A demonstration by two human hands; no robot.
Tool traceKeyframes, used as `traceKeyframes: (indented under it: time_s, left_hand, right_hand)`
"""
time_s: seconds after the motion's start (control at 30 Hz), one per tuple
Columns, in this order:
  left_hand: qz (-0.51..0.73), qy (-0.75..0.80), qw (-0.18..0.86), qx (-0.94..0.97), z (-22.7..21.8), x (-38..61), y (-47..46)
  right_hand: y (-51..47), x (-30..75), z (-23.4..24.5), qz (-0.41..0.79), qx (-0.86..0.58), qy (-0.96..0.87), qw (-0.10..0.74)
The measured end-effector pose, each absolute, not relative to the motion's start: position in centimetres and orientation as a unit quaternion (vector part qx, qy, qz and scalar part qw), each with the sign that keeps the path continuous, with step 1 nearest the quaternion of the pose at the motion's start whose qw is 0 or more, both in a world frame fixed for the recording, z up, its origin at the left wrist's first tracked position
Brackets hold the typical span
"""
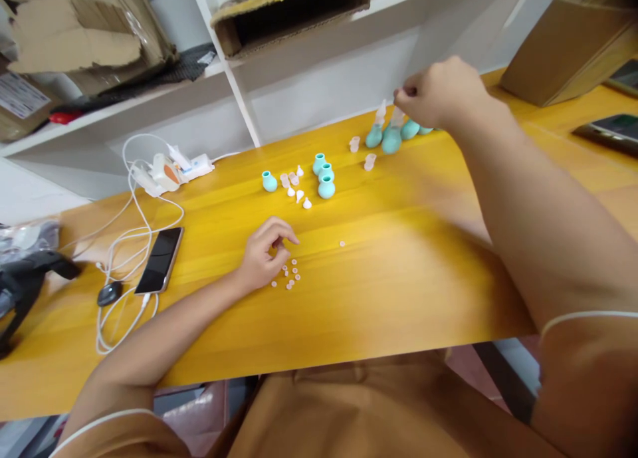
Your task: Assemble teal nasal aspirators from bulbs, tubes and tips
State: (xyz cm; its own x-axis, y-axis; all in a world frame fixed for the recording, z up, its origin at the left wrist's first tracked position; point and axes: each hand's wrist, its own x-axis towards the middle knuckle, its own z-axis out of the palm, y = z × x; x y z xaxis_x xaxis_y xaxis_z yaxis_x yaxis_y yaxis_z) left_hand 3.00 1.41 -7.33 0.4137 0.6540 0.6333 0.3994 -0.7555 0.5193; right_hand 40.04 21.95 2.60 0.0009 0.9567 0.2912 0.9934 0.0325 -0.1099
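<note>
My right hand (438,92) is closed in a pinch at the back right, at the clear top of a teal squeeze bulb (391,141) that looks slightly blurred. Beside it stand another teal bulb with a clear nozzle (377,129) and more teal bulbs (410,129), partly hidden by the hand. My left hand (266,253) rests on the table with curled fingers, thumb and forefinger a little apart and nothing visible between them. Several small pale rings (294,270) lie just beside it. One ring (341,244) lies apart to the right.
Open teal bulbs (326,187), white cone-shaped pieces (300,196) and clear cups (369,161) stand mid-table. At left are a phone (160,260), white cables, a power strip (197,169) and a black object (109,293). A cardboard box (568,42) sits at back right.
</note>
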Motion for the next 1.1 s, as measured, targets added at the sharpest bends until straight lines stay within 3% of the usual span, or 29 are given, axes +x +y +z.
traceKeyframes:
  time_s: [0.17,0.47,0.77,0.93,1.1]
  left_hand:
    - [0.433,0.315,0.137,0.833,-7.3,3.1,1.4]
    - [0.417,0.316,0.124,0.843,-7.1,3.1,1.4]
    - [0.411,0.312,0.123,0.848,-7.2,3.2,1.3]
    - [0.402,0.319,0.127,0.849,-7.3,3.1,1.4]
    - [0.377,0.318,0.130,0.860,-7.2,3.1,1.6]
  right_hand:
    - [22.1,40.1,2.1,-0.020,-0.682,-0.718,0.136]
    - [22.3,40.2,1.2,0.004,-0.672,-0.715,0.193]
    - [22.7,40.4,0.6,-0.024,-0.673,-0.714,0.189]
    - [21.9,39.4,1.6,-0.006,-0.692,-0.695,0.196]
    - [20.5,38.7,3.9,-0.039,-0.690,-0.676,0.255]
